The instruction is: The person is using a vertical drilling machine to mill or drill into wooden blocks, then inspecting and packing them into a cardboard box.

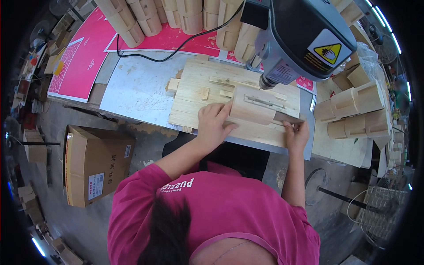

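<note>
A pale rounded wooden piece [252, 106] with a long slot in its upper face lies on a plywood board [192, 112]. My left hand [213, 123] grips its left end, fingers over the edge and thumb along the near side. At the other end, my right hand [297, 136] pinches a thin flat strip [289, 117] that runs into or against the piece; I cannot tell which. Small wooden blocks and battens [225, 81] are fixed on the board behind the piece. Above it to the right hangs a drill press head [287, 48], its chuck [266, 82] over the far side.
Several wooden cylinders [190, 17] stand along the back on pink printed sheets [84, 66]. More cylinders [351, 104] lie at the right of the table. A black cable [170, 57] loops across the back. A cardboard box [99, 163] stands on the floor at left.
</note>
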Motion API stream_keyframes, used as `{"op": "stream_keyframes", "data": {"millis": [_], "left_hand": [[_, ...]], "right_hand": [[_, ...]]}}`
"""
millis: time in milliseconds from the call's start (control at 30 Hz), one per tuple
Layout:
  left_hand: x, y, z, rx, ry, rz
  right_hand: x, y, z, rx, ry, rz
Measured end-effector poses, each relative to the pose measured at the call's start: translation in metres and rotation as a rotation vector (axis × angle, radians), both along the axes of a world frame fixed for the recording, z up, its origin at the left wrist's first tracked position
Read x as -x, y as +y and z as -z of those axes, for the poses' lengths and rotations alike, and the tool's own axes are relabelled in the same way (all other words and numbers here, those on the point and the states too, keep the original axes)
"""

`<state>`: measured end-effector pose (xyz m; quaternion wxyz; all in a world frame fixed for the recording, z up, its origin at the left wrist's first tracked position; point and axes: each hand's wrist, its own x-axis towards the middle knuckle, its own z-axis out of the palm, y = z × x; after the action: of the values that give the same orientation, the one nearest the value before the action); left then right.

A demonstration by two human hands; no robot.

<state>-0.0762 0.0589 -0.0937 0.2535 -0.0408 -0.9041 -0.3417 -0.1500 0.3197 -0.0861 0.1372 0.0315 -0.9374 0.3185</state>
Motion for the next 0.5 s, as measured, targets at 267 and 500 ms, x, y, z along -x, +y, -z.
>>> {"op": "stream_keyframes", "data": {"millis": [267, 500], "left_hand": [[0.033, -0.039, 0.008, 0.072, 0.039, -0.017], [0.043, -0.067, 0.014, 0.085, -0.041, 0.196]], "right_hand": [[0.019, -0.032, -0.006, 0.137, -0.027, -0.047], [0.018, -0.013, -0.036, 0.140, -0.192, -0.245]]}}
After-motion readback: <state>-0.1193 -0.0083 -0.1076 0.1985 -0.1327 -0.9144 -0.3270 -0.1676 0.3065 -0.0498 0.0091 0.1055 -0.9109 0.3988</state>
